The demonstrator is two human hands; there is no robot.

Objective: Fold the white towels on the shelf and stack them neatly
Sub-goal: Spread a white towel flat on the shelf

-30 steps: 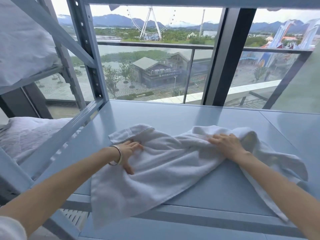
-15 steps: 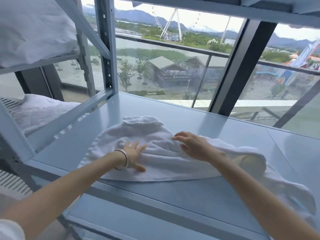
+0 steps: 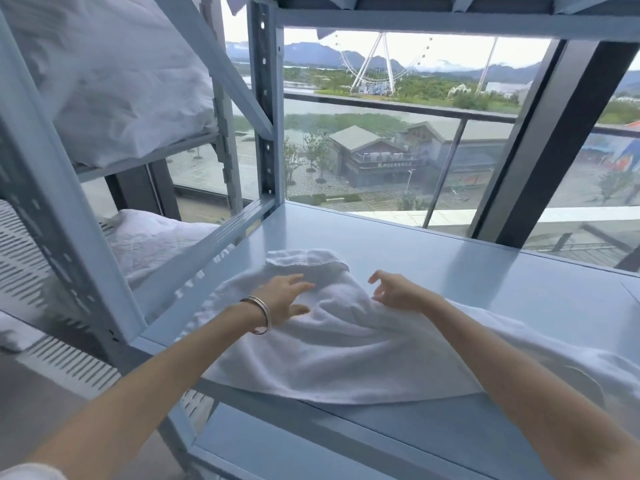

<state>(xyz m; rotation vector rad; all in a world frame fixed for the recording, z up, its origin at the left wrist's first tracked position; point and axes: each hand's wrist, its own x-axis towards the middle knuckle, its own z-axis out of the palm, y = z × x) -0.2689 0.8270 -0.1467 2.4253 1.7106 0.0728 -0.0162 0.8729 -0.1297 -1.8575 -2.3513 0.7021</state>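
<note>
A rumpled white towel lies across the pale blue metal shelf, its right end trailing off toward the lower right. My left hand, with a silver bangle on the wrist, rests flat on the towel's left part, fingers spread. A hemmed corner of the towel is bunched just beyond that hand. My right hand hovers over the towel's middle with fingers curled and apart; whether its palm touches the cloth I cannot tell.
A blue upright post and diagonal braces frame the shelf's left side. White bedding fills the upper left shelf, more linen lies below it. A window with a railing runs behind the shelf. A lower shelf shows beneath.
The towel has been drawn up onto the shelf and no longer hangs over the front edge. Both hands slid left along it; my right hand has lifted its fingers off the cloth.
</note>
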